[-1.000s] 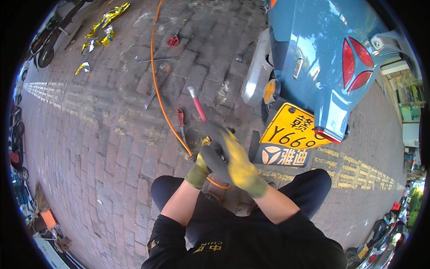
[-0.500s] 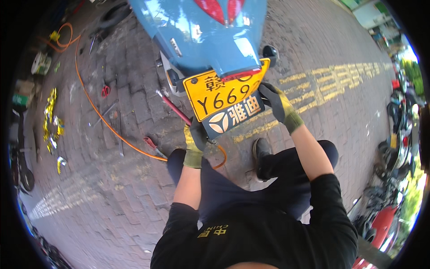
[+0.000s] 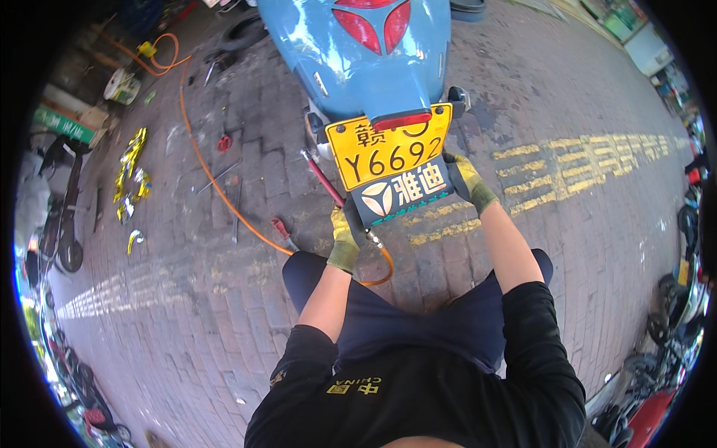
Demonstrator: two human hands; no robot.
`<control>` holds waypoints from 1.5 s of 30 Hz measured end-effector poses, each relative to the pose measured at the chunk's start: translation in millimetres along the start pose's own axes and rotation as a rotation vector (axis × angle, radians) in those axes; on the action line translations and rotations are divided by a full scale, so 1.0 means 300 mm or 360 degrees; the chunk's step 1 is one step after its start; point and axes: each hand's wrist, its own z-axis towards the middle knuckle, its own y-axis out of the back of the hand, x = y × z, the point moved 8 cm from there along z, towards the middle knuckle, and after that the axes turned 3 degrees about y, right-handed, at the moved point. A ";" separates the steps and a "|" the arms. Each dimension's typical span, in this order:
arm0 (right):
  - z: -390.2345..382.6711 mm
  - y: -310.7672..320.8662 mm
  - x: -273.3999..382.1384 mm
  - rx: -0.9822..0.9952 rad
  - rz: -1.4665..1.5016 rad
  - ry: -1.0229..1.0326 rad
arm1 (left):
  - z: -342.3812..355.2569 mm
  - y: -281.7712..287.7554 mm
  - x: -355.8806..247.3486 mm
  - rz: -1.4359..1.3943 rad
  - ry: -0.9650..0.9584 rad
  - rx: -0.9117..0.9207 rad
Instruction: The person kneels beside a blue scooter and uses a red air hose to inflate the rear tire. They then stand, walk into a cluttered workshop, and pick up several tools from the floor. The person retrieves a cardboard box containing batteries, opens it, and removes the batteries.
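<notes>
Blue scooter (image 3: 373, 52) now sits square ahead, so the view has swung round. Its yellow plate (image 3: 388, 153) is between both gloves: left hand (image 3: 345, 237) curled on the dark mudflap's (image 3: 403, 193) lower-left corner, right hand (image 3: 467, 179) gripping its right edge. Orange hose (image 3: 224, 194) trails left.

Bright, hard daylight; glare gleams on the blue scooter body (image 3: 351, 60). Fisheye bends the brick pavement (image 3: 187, 313) toward a black, slightly blurred rim.
</notes>
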 end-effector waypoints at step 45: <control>-0.252 -0.124 -0.053 0.0331 0.0163 -0.0559 | -0.130 0.093 -0.063 0.2138 -0.0109 -0.0887</control>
